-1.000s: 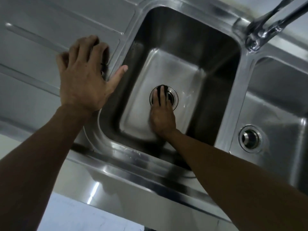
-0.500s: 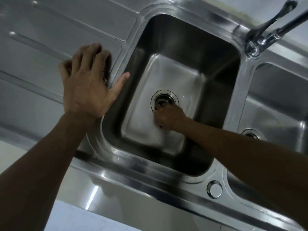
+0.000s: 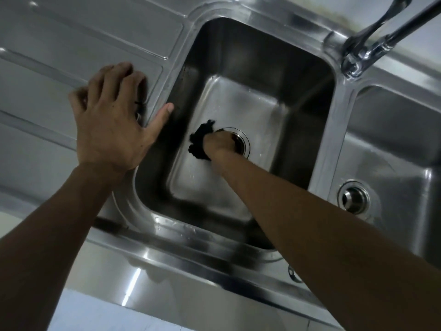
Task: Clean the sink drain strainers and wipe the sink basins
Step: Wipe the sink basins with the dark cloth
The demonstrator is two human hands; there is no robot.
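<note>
My right hand [image 3: 218, 144] reaches down into the left basin [image 3: 262, 68] and is closed on a black scrubbing pad [image 3: 199, 142]. The pad sticks out to the left of my fist, pressed on the basin floor beside the drain ring [image 3: 245, 142]. My fist hides most of the drain opening. My left hand [image 3: 112, 130] lies palm-down on the drainboard [image 3: 71, 44] at the basin's left rim, thumb spread toward the basin. Something small and dark shows under its fingers; I cannot tell what it is. The right basin [image 3: 393, 139] has a metal strainer [image 3: 353, 198] sitting in its drain.
A chrome faucet [image 3: 372, 44] stands at the back on the divider between the two basins. A round metal knob [image 3: 294, 274] sits on the front rim, partly hidden by my right forearm. Below the front edge is a pale floor.
My right hand has slid to the left edge of the drain, and the black pad now shows beside it. My left hand has stayed on the drainboard.
</note>
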